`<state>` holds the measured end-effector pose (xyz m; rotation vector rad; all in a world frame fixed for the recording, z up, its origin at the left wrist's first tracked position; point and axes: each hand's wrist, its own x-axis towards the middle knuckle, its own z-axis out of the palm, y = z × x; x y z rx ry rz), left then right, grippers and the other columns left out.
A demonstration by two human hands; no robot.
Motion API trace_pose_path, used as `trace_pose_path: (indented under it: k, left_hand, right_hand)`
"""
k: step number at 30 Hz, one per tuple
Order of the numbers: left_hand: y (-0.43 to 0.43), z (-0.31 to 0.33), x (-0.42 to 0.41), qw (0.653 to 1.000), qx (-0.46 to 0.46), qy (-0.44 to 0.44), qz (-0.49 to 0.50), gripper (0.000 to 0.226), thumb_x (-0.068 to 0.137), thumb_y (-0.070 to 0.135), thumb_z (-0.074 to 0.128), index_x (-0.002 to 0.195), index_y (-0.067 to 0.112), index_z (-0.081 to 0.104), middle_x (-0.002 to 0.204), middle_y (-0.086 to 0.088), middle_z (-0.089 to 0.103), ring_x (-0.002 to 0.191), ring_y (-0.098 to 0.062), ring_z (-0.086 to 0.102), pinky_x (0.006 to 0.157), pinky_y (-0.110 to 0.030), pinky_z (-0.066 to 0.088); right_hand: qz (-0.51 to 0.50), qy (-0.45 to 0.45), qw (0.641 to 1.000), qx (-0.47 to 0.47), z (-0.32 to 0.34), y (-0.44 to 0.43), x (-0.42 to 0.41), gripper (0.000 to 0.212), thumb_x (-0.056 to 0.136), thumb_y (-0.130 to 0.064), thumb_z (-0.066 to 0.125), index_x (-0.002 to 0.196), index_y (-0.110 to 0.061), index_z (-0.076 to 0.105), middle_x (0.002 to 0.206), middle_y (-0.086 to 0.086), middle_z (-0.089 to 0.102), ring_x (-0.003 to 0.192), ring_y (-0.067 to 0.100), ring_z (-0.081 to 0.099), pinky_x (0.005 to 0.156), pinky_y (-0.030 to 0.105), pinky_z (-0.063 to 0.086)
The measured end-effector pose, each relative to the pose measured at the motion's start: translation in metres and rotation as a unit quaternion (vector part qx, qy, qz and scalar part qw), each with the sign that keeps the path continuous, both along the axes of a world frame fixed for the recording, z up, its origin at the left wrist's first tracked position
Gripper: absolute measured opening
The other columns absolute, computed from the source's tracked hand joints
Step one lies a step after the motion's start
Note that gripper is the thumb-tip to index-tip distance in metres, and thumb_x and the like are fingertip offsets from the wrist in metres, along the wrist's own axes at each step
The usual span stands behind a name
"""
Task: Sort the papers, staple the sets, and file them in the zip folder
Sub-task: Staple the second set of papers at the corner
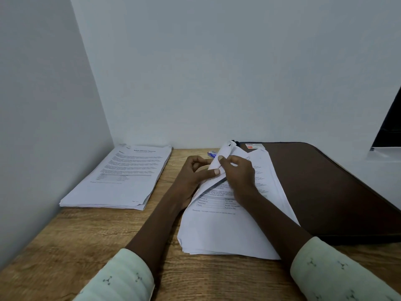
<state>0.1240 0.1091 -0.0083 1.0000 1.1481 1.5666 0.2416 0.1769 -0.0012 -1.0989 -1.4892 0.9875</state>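
A stack of printed papers (pixel 219 233) lies in the middle of the wooden desk. Its top sheets are folded back at the upper left corner (pixel 225 152). My left hand (pixel 195 177) pinches that folded corner from the left, thumb on the paper. My right hand (pixel 238 174) grips the same corner from the right, where a thin staple or pin shows between my fingers. A second, neat stack of papers (pixel 121 177) rests at the left by the wall. The dark brown zip folder (pixel 321 187) lies flat at the right, partly under the middle stack. A blue and white stapler (pixel 211 153) peeks out behind my hands.
The wooden desk (pixel 91 246) is boxed in by a white wall at the left and another behind. A white surface with a dark object (pixel 388 127) sits at the far right edge. Bare wood shows in front between my sleeves.
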Motion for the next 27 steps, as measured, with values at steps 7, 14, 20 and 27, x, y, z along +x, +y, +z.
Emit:
trace_pose_path:
  k: [7,14,20,27]
  left_hand:
    - [0.001,0.000,0.001,0.999,-0.007,0.049,0.019,0.047,0.081,0.008,0.078,0.120,0.021,0.057,0.116,-0.008,0.071,0.103,-0.030,0.070,0.081,-0.039,0.059]
    - [0.008,-0.005,-0.009,0.991,-0.044,-0.032,0.119,0.036,0.099,-0.006,0.042,0.125,0.012,0.058,0.112,-0.013,0.073,0.099,-0.032,0.072,0.082,-0.042,0.059]
    - [0.008,-0.005,-0.009,0.990,-0.048,-0.035,0.131,0.035,0.099,-0.007,0.043,0.124,0.012,0.059,0.108,-0.012,0.074,0.097,-0.030,0.072,0.080,-0.041,0.058]
    - [0.001,0.000,-0.004,0.998,0.005,0.008,0.060,0.026,0.096,0.005,0.057,0.120,0.011,0.065,0.111,-0.013,0.073,0.098,-0.030,0.069,0.089,-0.043,0.055]
  right_hand:
    - [0.011,0.039,0.999,-0.017,0.002,-0.003,0.003,0.040,0.079,-0.042,0.079,0.079,-0.003,0.069,0.079,0.005,0.072,0.076,0.021,0.067,0.071,0.035,0.054]
    - [-0.023,0.039,0.999,-0.001,0.003,-0.004,0.006,0.018,0.087,-0.024,0.072,0.098,-0.011,0.065,0.096,-0.001,0.070,0.087,0.015,0.066,0.060,0.011,0.042]
    - [-0.026,0.082,0.993,0.080,0.003,-0.011,0.006,0.065,0.083,-0.008,0.074,0.135,-0.018,0.037,0.102,-0.017,0.055,0.083,0.001,0.057,0.067,0.004,0.043]
    - [-0.031,-0.015,0.990,0.136,0.000,-0.011,0.002,0.014,0.093,-0.024,0.065,0.089,-0.015,0.074,0.081,-0.006,0.070,0.075,0.003,0.060,0.068,0.014,0.043]
